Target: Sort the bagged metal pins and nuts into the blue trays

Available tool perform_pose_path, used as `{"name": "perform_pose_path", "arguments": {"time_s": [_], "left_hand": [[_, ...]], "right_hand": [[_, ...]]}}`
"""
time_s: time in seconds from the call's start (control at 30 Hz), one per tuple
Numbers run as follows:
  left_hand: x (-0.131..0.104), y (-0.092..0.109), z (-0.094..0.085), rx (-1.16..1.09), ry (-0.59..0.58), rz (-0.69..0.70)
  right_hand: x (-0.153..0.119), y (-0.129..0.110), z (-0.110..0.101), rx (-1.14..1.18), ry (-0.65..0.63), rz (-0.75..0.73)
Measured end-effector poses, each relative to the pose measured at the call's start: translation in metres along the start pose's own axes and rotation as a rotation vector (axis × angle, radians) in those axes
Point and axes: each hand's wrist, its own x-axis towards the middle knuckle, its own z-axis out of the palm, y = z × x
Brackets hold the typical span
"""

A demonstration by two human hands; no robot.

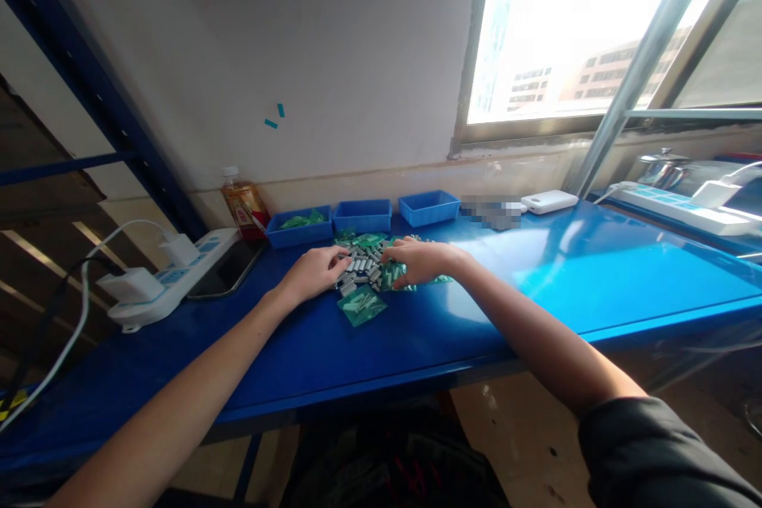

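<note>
A pile of short silvery metal cylinders (359,265) lies on the blue table, mixed with small green plastic bags. My left hand (314,273) rests at the pile's left edge, fingers slightly apart and touching the cylinders. Over the right side of the pile is my right hand (429,259). Its thumb and fingers are apart above a filled green bag (391,276), which they touch; part of that bag is hidden by the hand. Nearer to me lies another green bag (362,305) with several cylinders inside. More green bags (367,240) sit at the pile's back.
Behind the pile stand a blue bin with green bags (298,234) and two more blue bins (362,216). To the left are a bottle (243,202), a phone (223,270) and a power strip (178,278). A white device (548,202) lies back right.
</note>
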Motion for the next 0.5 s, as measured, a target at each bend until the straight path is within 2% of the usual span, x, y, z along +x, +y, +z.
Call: {"name": "perform_pose_path", "arguments": {"time_s": [0.2, 0.33, 0.4, 0.5], "left_hand": [[-0.001, 0.0, 0.0, -0.063, 0.005, -0.018], [-0.001, 0.007, -0.001, -0.192, 0.021, -0.042], [-0.002, 0.015, 0.0, -0.291, 0.006, -0.069], [-0.004, 0.029, 0.002, -0.476, -0.046, -0.136]], "right_hand": [[0.002, -0.001, -0.003, 0.182, 0.097, 0.019], [0.006, 0.0, -0.008, 0.28, 0.166, -0.011], [0.007, -0.002, -0.009, 0.268, 0.322, -0.057], [0.008, -0.01, -0.006, 0.217, 0.621, -0.164]]}}
